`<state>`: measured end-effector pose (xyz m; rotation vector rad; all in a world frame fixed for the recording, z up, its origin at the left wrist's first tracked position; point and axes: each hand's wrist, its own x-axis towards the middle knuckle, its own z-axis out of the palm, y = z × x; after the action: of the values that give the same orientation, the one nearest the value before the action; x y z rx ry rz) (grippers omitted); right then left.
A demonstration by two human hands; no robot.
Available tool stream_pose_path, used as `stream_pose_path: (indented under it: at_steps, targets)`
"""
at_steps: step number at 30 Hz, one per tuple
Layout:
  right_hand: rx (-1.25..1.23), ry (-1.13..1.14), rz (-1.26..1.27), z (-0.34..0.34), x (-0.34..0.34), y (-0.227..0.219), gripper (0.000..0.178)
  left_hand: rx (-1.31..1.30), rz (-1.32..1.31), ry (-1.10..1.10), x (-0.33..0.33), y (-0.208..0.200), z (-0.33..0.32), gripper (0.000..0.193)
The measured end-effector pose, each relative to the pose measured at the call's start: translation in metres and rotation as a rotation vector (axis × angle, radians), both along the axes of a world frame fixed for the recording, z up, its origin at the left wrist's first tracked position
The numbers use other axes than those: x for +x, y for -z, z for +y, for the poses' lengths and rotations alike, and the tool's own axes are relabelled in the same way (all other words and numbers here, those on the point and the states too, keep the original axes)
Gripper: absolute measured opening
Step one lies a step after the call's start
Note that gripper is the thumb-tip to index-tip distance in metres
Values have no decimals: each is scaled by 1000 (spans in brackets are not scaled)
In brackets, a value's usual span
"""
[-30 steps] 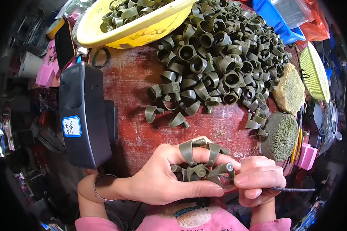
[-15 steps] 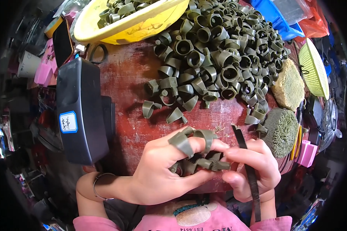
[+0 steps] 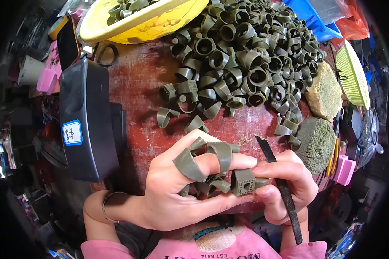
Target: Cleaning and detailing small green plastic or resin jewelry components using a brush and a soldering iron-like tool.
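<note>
Several olive-green rings, waxy in look, are in my left hand (image 3: 166, 194). Two wide bands (image 3: 188, 165) sit around its index finger, and others are bunched in the palm. At its fingertips it holds a ring with a square, dotted head (image 3: 243, 183) facing me. My right hand (image 3: 291, 183) grips a narrow dark flat file (image 3: 282, 190), slanting across its fingers with one end pointing up and left. The right thumb and index fingertip also touch the square-headed ring's band. Beyond my hands a large pile of similar rings (image 3: 257, 77) covers the table.
A yellow basin (image 3: 147, 26) with more rings stands at the far left of the red table (image 3: 138, 90). Nearer on the left is a black box-like device (image 3: 84, 121). Two rough blocks, one tan (image 3: 325, 90) and one green (image 3: 315, 144), lie right, beside a yellow-green basket (image 3: 352, 75).
The square-headed ring has turned so its dotted face shows at my fingertips. My left hand has shifted slightly left, and the file's lower end has swung right.
</note>
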<state>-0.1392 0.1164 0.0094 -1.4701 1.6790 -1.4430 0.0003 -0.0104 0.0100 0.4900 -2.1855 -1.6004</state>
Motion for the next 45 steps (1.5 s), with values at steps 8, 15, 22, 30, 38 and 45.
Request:
stream_pose_path:
  at_steps: [8, 15, 22, 30, 38, 45]
  targets:
    - [25, 11, -30, -1, 1, -1, 30, -5, 22, 1, -1, -1, -3, 40]
    - [38, 22, -53, -2, 4, -2, 27, 6, 50, 20, 2, 6, -2, 39]
    - [35, 246, 157, -9, -3, 15, 20, 746, -1, -47, 1, 0, 1, 35]
    - [-27, 315, 493, -39, -9, 46, 38, 1280, 91, 115, 1, 9, -4, 48]
    - [48, 287, 541, -40, -7, 45, 23, 1283, 220, 57, -1, 16, -4, 16]
    - [-68, 261, 226, -24, -3, 25, 21, 1179, 183, -70, 2, 11, -2, 28]
